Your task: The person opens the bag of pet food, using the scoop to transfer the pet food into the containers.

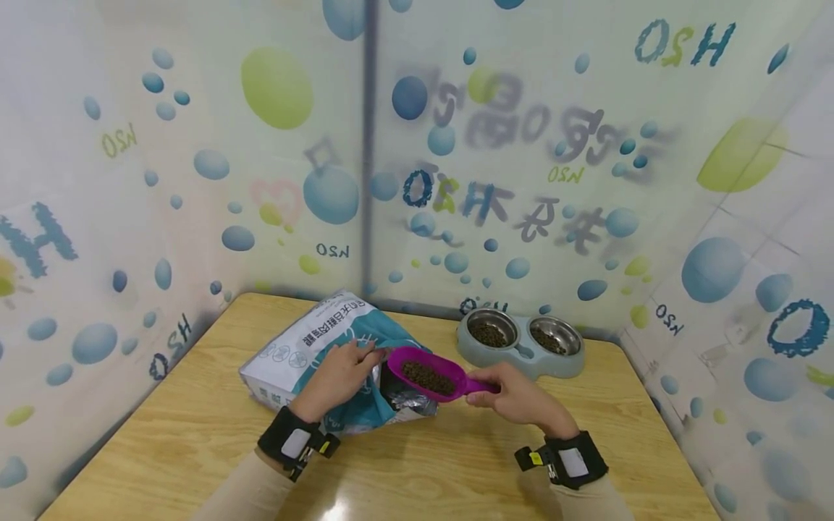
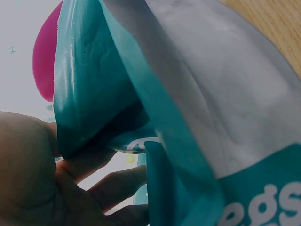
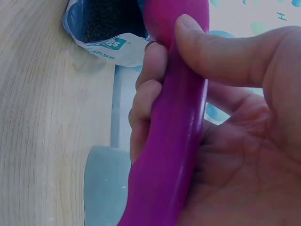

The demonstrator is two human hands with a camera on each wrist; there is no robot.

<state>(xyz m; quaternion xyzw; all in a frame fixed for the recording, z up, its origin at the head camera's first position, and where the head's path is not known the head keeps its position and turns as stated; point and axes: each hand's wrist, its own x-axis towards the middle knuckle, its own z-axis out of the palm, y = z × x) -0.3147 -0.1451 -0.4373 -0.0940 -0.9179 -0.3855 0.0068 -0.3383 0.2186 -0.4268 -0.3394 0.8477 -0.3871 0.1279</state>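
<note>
My right hand (image 1: 517, 394) grips the handle (image 3: 171, 136) of a magenta scoop (image 1: 397, 356), its thumb along the top and fingers curled beneath. Brown kibble (image 1: 428, 378) fills part of the scoop, which is held level over the mouth of a white and teal pet food bag (image 1: 313, 325). The bag lies on its side, its mouth facing right. My left hand (image 1: 342, 373) pinches the upper edge of that mouth between thumb and fingers. Inside the bag, dark kibble (image 3: 103, 21) shows in the right wrist view.
Behind my right hand stands a blue-grey double feeder (image 1: 482, 356); each of its two steel bowls has kibble in it. Everything rests on a wooden table (image 1: 417, 470). Bubble-patterned curtains (image 1: 554, 217) hang close around the table's back and sides.
</note>
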